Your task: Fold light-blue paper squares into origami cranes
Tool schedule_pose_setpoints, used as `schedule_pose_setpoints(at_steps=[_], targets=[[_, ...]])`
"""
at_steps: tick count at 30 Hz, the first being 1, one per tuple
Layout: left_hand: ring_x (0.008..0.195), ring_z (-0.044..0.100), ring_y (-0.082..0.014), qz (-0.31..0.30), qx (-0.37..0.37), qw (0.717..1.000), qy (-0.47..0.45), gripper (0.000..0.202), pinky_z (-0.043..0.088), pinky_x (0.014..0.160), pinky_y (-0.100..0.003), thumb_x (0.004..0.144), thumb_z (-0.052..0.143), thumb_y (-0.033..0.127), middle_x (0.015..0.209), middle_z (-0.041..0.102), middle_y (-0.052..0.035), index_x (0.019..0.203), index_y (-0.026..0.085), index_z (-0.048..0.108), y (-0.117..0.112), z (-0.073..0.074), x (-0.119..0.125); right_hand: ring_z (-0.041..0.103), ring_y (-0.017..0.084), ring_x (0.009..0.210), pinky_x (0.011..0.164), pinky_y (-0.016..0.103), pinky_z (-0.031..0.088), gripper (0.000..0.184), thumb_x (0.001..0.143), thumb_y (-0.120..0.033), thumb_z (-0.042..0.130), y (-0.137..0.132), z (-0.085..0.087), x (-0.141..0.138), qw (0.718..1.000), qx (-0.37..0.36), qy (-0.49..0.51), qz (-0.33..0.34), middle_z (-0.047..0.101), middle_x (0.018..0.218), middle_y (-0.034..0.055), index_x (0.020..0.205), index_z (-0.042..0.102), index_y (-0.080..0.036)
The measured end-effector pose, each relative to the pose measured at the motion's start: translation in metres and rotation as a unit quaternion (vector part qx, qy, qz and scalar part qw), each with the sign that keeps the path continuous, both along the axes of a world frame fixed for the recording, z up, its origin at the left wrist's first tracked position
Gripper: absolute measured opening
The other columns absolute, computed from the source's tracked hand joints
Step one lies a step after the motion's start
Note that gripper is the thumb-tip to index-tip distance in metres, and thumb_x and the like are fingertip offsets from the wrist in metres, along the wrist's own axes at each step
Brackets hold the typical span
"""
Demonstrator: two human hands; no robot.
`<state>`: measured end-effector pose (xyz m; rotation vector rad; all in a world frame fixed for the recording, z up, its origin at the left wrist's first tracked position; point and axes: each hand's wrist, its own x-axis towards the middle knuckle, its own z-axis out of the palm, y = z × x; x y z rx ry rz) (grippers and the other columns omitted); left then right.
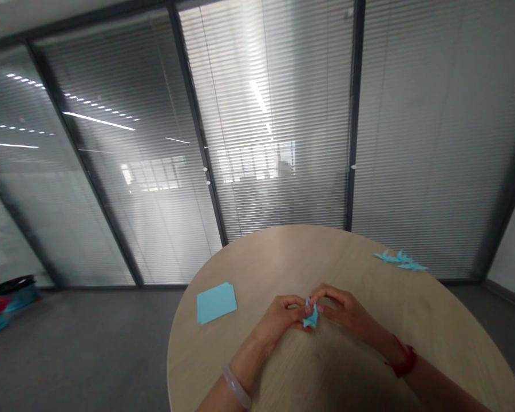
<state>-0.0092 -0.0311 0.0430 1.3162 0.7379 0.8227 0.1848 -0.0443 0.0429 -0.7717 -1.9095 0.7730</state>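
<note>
Filling the near scene, a round pale-wood table carries a stack of blue paper sheets on its left and folded blue paper shapes at its far right edge. Near the middle, a left hand and a right hand both close, their fingertips pinching a small folded blue paper piece between them.

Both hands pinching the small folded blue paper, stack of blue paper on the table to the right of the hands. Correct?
No: the stack of blue paper lies left of the hands, not right, as the head view shows. The left hand and right hand are pinching the small folded blue paper.
</note>
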Motion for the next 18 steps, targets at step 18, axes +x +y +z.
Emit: schedule_pose_setpoints(at_steps=[18], targets=[[0.056, 0.055, -0.0135, 0.066, 0.052, 0.995, 0.053, 0.039, 0.046, 0.058, -0.027, 0.059, 0.077, 0.049, 0.060, 0.062, -0.0016, 0.068, 0.013, 0.067, 0.006, -0.008, 0.007, 0.055, 0.020, 0.086, 0.079, 0.035, 0.045, 0.007, 0.089, -0.020, 0.051, -0.001, -0.011, -0.009, 0.969, 0.192, -0.101, -0.121, 0.059, 0.085, 0.0039, 0.084, 0.056, -0.022]])
